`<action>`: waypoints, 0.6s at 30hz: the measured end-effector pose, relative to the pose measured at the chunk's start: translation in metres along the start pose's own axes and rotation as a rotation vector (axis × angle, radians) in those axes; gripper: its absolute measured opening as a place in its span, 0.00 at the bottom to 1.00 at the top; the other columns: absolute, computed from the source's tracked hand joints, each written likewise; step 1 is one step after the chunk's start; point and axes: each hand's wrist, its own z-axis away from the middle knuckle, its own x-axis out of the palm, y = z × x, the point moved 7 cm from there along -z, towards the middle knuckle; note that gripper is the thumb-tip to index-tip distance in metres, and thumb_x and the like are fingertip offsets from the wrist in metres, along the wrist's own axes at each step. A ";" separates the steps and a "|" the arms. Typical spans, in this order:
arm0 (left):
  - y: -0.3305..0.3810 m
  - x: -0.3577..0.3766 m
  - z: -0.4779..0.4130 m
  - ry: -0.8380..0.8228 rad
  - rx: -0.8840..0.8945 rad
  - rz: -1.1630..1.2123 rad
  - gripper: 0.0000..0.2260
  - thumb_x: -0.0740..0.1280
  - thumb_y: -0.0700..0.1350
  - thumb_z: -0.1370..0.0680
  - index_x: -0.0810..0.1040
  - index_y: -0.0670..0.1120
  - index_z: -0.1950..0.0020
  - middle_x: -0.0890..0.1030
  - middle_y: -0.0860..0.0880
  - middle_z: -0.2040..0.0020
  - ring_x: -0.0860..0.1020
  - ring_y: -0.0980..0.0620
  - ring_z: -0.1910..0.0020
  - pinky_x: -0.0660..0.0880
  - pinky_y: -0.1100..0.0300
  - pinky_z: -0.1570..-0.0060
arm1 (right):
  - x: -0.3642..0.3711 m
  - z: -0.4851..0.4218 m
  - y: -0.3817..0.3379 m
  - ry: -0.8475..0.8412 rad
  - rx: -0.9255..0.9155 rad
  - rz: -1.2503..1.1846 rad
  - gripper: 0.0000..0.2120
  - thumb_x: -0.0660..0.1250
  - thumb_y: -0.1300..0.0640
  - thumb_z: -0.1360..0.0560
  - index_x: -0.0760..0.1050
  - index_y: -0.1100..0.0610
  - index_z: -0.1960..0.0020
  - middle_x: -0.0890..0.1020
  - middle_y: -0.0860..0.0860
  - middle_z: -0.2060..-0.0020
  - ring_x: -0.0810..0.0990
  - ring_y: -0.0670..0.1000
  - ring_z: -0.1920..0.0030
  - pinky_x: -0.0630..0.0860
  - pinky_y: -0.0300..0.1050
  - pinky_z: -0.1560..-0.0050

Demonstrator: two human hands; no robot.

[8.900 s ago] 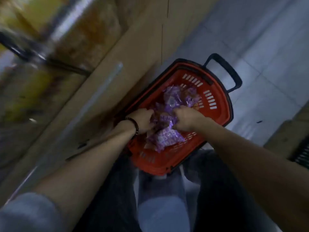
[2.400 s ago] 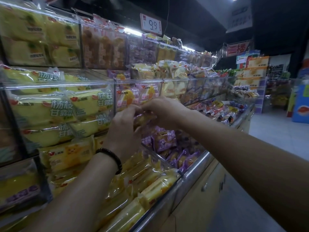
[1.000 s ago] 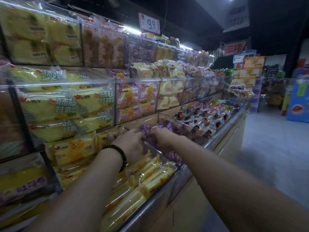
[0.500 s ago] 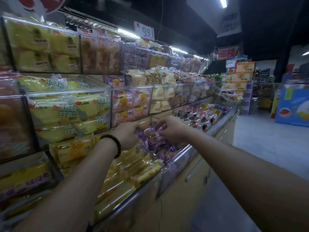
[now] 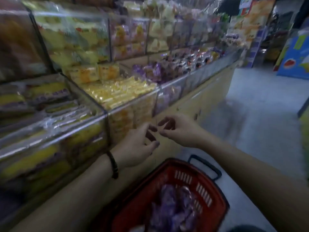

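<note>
My left hand (image 5: 137, 144), a dark bracelet on its wrist, and my right hand (image 5: 178, 129) hover close together in front of the display counter, above a red shopping basket (image 5: 215, 208). Both have loosely curled fingers and I see nothing in either. Purple snack packets (image 5: 173, 206) lie in the basket on the floor. More purple packets (image 5: 150, 71) sit in a clear bin on the counter, well above and beyond the hands. The frame is blurred.
Clear bins of yellow wrapped cakes (image 5: 117, 92) line the counter's front, with stacked shelves of packaged bread (image 5: 73, 41) behind. The beige counter base (image 5: 197, 104) runs along the left. A grey tiled aisle (image 5: 259, 114) opens on the right, with a blue display (image 5: 296, 57) further back.
My hands have left the purple-packet bin and dropped down in front of the counter. The view has tilted down, bringing the basket of purple packets into sight.
</note>
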 end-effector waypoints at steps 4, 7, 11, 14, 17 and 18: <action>-0.082 0.068 0.025 -0.223 -0.151 -0.127 0.15 0.70 0.53 0.19 0.75 0.52 0.34 0.83 0.54 0.42 0.82 0.55 0.49 0.78 0.59 0.52 | 0.083 0.036 0.075 -0.145 0.163 0.087 0.11 0.75 0.48 0.23 0.84 0.49 0.43 0.85 0.46 0.54 0.83 0.47 0.53 0.76 0.40 0.54; -0.136 0.118 0.040 -0.384 -0.238 -0.169 0.15 0.69 0.52 0.18 0.75 0.47 0.34 0.82 0.49 0.42 0.80 0.51 0.47 0.73 0.61 0.52 | 0.136 0.054 0.133 -0.247 0.266 0.180 0.12 0.76 0.48 0.24 0.85 0.51 0.43 0.86 0.48 0.50 0.84 0.49 0.50 0.77 0.41 0.51; -0.181 0.169 0.042 -0.500 -0.277 -0.226 0.17 0.72 0.53 0.20 0.78 0.46 0.35 0.83 0.47 0.40 0.81 0.47 0.44 0.73 0.61 0.56 | 0.181 0.075 0.201 -0.355 0.435 0.310 0.15 0.77 0.51 0.27 0.84 0.55 0.42 0.86 0.53 0.45 0.83 0.55 0.41 0.75 0.42 0.48; -0.195 0.198 0.038 -0.619 -0.257 -0.305 0.19 0.71 0.53 0.19 0.78 0.46 0.31 0.82 0.46 0.36 0.81 0.47 0.39 0.75 0.60 0.46 | 0.214 0.091 0.235 -0.546 0.435 0.434 0.21 0.82 0.49 0.34 0.83 0.53 0.44 0.85 0.52 0.46 0.83 0.55 0.42 0.75 0.42 0.49; -0.200 0.219 0.038 -0.679 -0.264 -0.237 0.16 0.71 0.51 0.19 0.79 0.46 0.34 0.85 0.45 0.41 0.85 0.44 0.46 0.81 0.57 0.55 | 0.243 0.109 0.256 -0.747 0.386 0.580 0.31 0.83 0.50 0.34 0.78 0.46 0.33 0.80 0.53 0.37 0.79 0.57 0.37 0.75 0.43 0.43; -0.199 0.224 0.038 -0.689 -0.248 -0.239 0.15 0.71 0.51 0.19 0.80 0.46 0.34 0.85 0.45 0.42 0.85 0.44 0.46 0.79 0.61 0.60 | 0.248 0.113 0.263 -0.769 0.387 0.622 0.31 0.81 0.51 0.31 0.76 0.44 0.30 0.77 0.54 0.33 0.76 0.58 0.33 0.76 0.47 0.37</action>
